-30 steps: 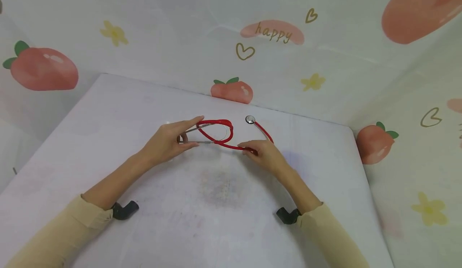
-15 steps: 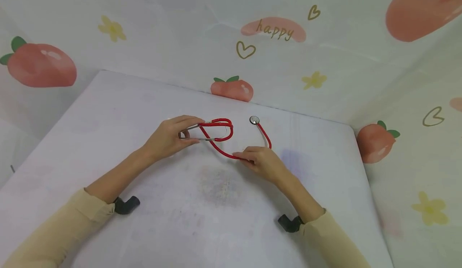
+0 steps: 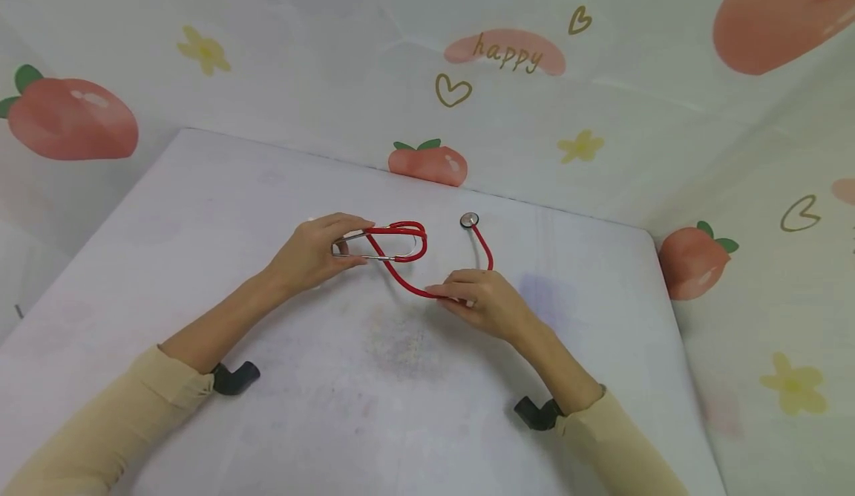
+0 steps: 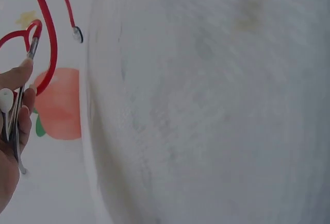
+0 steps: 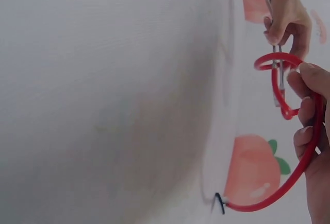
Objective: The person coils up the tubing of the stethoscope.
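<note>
A red stethoscope (image 3: 402, 281) is stretched between both hands above the white table. My left hand (image 3: 309, 251) grips its metal ear tubes, and the tubing bends back in a loop beside the fingertips. A white ear tip (image 4: 6, 100) shows against the hand in the left wrist view. Farther along, my right hand (image 3: 490, 304) pinches the red tubing (image 5: 278, 195) between thumb and fingers. Beyond that hand, the tubing runs up to the round chest piece (image 3: 470, 220), towards the table's back edge. Whether the chest piece touches the table, I cannot tell.
The white table (image 3: 280, 422) meets a cloth wall (image 3: 320, 73) printed with peaches, flowers and hearts at its back edge. Another printed wall (image 3: 755, 318) stands at the right. Black curved pieces (image 3: 235, 379) stick out from both wrists.
My right hand has moved a little down and left, and the tubing between the hands now sags lower. The chest piece has shifted slightly right. My left hand keeps its grip.
</note>
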Tool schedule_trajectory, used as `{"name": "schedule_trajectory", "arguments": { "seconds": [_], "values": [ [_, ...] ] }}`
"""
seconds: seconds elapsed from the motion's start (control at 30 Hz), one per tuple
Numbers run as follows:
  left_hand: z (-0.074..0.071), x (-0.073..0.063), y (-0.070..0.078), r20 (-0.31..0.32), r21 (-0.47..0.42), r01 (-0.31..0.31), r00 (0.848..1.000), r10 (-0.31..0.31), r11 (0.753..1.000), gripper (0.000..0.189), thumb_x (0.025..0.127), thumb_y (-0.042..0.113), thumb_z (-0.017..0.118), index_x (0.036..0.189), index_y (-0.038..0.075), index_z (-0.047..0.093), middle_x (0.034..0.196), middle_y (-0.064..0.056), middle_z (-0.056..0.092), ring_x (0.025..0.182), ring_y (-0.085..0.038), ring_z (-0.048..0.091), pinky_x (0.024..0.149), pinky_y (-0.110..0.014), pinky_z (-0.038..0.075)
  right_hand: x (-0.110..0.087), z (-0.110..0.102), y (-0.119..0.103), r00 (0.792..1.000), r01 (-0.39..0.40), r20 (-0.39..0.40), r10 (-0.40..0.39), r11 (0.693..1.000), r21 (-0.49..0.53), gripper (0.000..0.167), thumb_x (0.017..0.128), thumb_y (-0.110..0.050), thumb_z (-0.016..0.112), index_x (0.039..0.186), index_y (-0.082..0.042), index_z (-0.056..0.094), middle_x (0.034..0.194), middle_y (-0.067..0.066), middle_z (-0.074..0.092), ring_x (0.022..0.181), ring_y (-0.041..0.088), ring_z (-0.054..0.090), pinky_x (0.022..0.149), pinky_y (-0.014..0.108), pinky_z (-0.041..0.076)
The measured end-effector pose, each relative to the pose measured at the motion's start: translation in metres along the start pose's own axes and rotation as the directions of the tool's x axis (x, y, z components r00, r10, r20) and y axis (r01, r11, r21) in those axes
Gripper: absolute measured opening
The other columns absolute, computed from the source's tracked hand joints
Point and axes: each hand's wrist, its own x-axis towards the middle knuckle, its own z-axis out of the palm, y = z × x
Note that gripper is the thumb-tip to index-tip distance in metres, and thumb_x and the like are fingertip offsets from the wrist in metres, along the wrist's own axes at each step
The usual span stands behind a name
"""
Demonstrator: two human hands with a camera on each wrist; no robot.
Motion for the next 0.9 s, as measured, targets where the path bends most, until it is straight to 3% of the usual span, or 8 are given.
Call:
{"name": "schedule_trajectory", "arguments": {
  "seconds": [0.23,0.5,0.67,0.9],
  "values": [
    [0.001,0.003,0.001,0.032,0.001,0.011,0.999,-0.011,1.0,0.061,0.069,0.009,0.091,0.124,0.008,0.066,0.116,-0.005,0.069,0.071,-0.01,0.061,0.062,-0.026,0.052,0.01,-0.007,-0.01,0.999,0.038,0.024,-0.04,0.997,0.065,0.033,0.082,-0.001,0.079,0.112,-0.012,0.077,0.091,-0.005,0.071,0.079,0.004,0.062,0.066,0.015,0.049],
    [0.003,0.004,0.003,0.088,0.023,0.082,0.993,-0.084,0.996,0.059,0.07,0.01,0.091,0.123,0.011,0.064,0.105,-0.005,0.071,0.068,-0.009,0.058,0.059,-0.026,0.048,0.025,-0.012,-0.02,0.995,0.082,0.052,-0.089,0.989,0.124,0.028,0.086,-0.005,0.076,0.113,-0.012,0.076,0.092,-0.005,0.072,0.083,0.004,0.062,0.071,0.016,0.05],
    [0.005,0.004,0.003,0.111,0.018,0.103,0.988,-0.104,0.995,0.055,0.071,0.01,0.091,0.119,0.009,0.064,0.104,-0.005,0.071,0.068,-0.009,0.057,0.058,-0.025,0.048,0.033,-0.016,-0.023,0.995,0.102,-0.009,-0.102,0.98,0.173,0.025,0.086,-0.005,0.076,0.111,-0.009,0.077,0.092,-0.004,0.072,0.082,0.005,0.063,0.068,0.018,0.051],
    [0.004,0.003,0.002,0.123,0.038,0.064,0.99,-0.069,0.997,0.059,0.072,0.012,0.09,0.123,0.009,0.062,0.104,-0.005,0.071,0.071,-0.009,0.058,0.059,-0.025,0.051,0.04,-0.024,-0.024,0.991,0.118,-0.082,-0.105,0.978,0.173,0.023,0.084,-0.006,0.079,0.107,-0.008,0.078,0.092,-0.002,0.074,0.082,0.007,0.065,0.063,0.018,0.05]
  ]
}}
